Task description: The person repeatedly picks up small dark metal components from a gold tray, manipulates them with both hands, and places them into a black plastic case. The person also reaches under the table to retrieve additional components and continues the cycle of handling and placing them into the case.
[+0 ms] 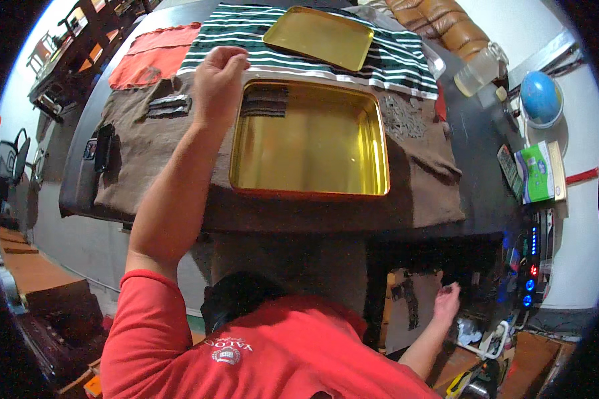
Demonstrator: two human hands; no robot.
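Observation:
My left hand point(221, 83) is raised by the far left corner of a gold-coloured metal tin point(313, 156), its fingers closed and thumb pressed in; anything held there is hidden. Inside the tin's far left corner lie several dark grey strips point(265, 103) in rows. More rows of silvery dark strips point(169, 106) rest on the brown cloth, left of my wrist. A heap of small grey metal pieces point(404, 118) sits right of the tin. Low at the right, beyond the table edge, my right hand point(448, 302) has its fingers curled together; what they hold cannot be made out.
The tin's gold lid point(323, 36) lies on a striped cloth point(226, 33) at the back. A brown cloth point(140, 153) covers the table, with a red cloth point(154, 56) far left. Along the right stand a jar point(478, 72), a remote control point(510, 165) and a green pack point(538, 173).

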